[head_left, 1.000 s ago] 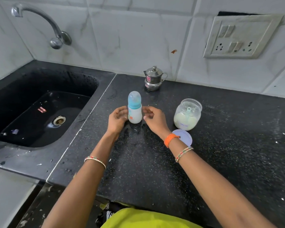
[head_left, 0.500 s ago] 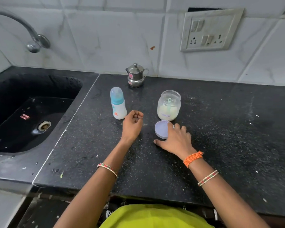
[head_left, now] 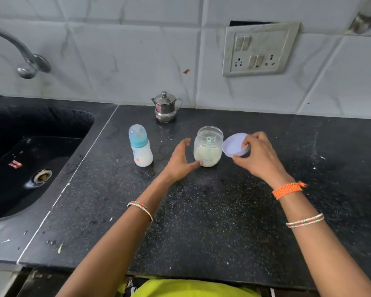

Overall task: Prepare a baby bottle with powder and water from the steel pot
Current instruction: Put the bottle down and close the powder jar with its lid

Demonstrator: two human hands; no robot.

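While the right hand (head_left: 259, 157) curls its fingers (head_left: 247, 143) and thumb round the rim of one pale lilac lid (head_left: 235, 145), holding it tilted just off the surface (head_left: 201, 211) beside the jar's right shoulder, the left hand (head_left: 180, 161) rests with straight, relaxed fingers, holding nothing. Its thumb tip touches the foot of the jar (head_left: 208, 146) and its other fingers reach up along the jar's left side; whether they touch the plastic I cannot tell.

One jar stands between the two hands, clear, uncapped, about half full of cream powder, with a small green scoop (head_left: 208, 139) standing in it. One baby bottle (head_left: 140, 146) stands upright to the left of the left hand, near it but apart, capped with a clear dome over a blue collar, its body milky white. One steel pot (head_left: 166, 107), lidded, with spout and handle, sits farther back against the tiled wall, behind the gap between bottle and jar, well apart from both hands.

Both wrists wear beaded bangles, one each, and the right wrist also carries one orange braided band (head_left: 288, 189). Beyond, a black sink (head_left: 58, 116) lies at the left under one tap (head_left: 26, 61), and one switch plate (head_left: 259, 49) hangs on the wall at the right.
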